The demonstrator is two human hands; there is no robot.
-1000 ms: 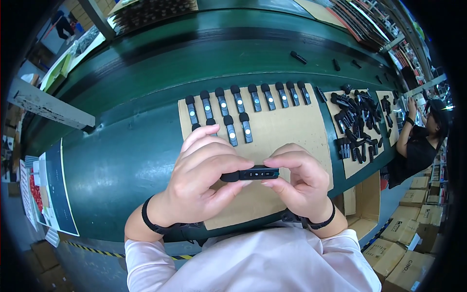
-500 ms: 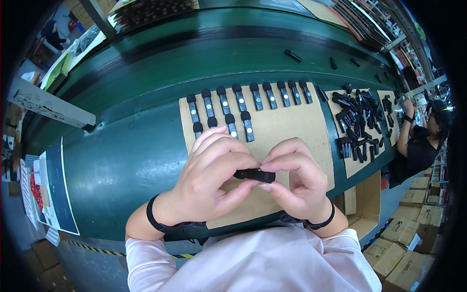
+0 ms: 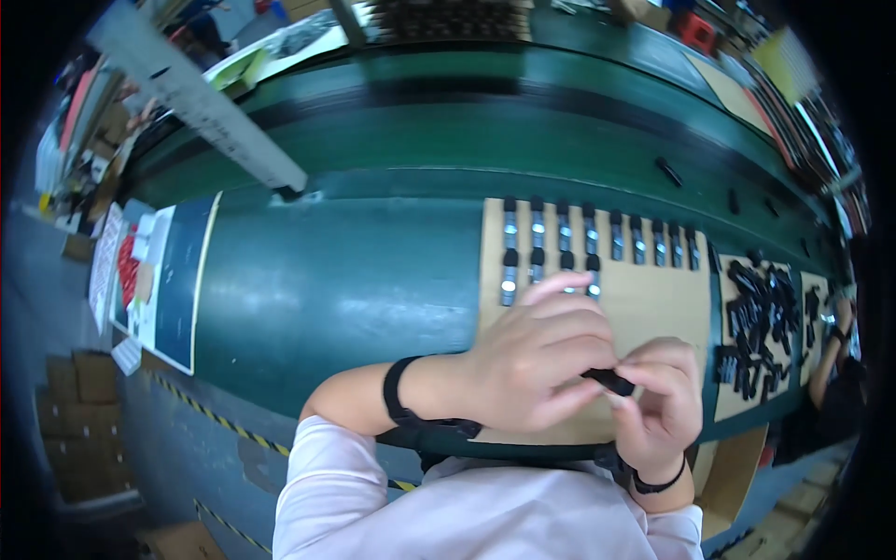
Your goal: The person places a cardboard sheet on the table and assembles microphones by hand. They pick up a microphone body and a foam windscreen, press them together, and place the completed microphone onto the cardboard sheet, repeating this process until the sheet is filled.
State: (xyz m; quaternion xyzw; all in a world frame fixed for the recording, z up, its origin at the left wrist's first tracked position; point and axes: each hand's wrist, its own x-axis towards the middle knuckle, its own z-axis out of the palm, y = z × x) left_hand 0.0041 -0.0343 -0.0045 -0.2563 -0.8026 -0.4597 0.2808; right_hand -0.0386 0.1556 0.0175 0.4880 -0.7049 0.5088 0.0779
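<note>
Microphone [image 3: 611,381], small and black, sits right of centre in the lower half of the frame, above a cardboard sheet [image 3: 653,299]. Our left hand [image 3: 546,359] clamps its left end between thumb and fingers, and our right hand [image 3: 661,401] pinches the other end; its finer details are too blurred for us to make out. On the sheet, just beyond our left hand, we see two rows of similar microphones [image 3: 564,226], nine in the upper row and four in the lower. Toward the right edge we have a heap of black pieces [image 3: 756,322], with a co-worker's arm [image 3: 826,378] past it. Our green tabletop [image 3: 336,289] stretches leftward to a dark blue board [image 3: 189,280].
</note>
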